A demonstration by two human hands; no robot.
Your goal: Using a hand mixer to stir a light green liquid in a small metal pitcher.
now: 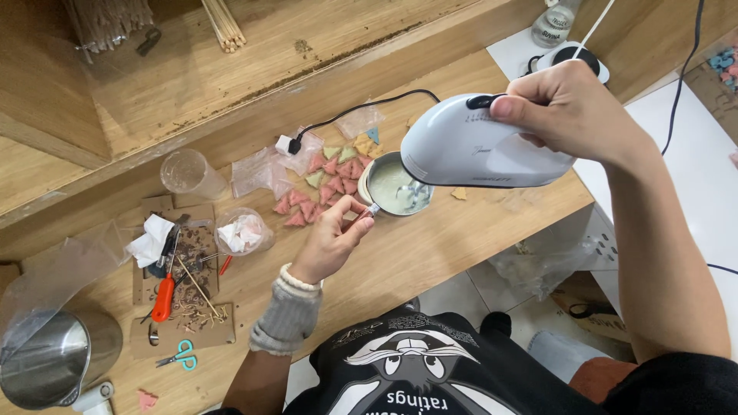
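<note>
My right hand (569, 107) grips a white electric hand mixer (473, 152) and holds it over a small metal cup (392, 188) filled with a pale, creamy mass. My left hand (330, 242) pinches the cup's short handle at its near side, steadying it on the wooden bench (430, 246). The mixer's black cord (361, 107) runs left to a white plug. Small pink, green and yellow triangular pieces (323, 188) lie just left of the cup.
A clear plastic cup (188, 173), a cup with crumpled paper (244, 232), an orange-handled tool (163, 296) on cardboard, teal scissors (181, 356) and a steel kettle (50, 357) sit to the left. Wooden sticks (224, 27) lie on the raised shelf.
</note>
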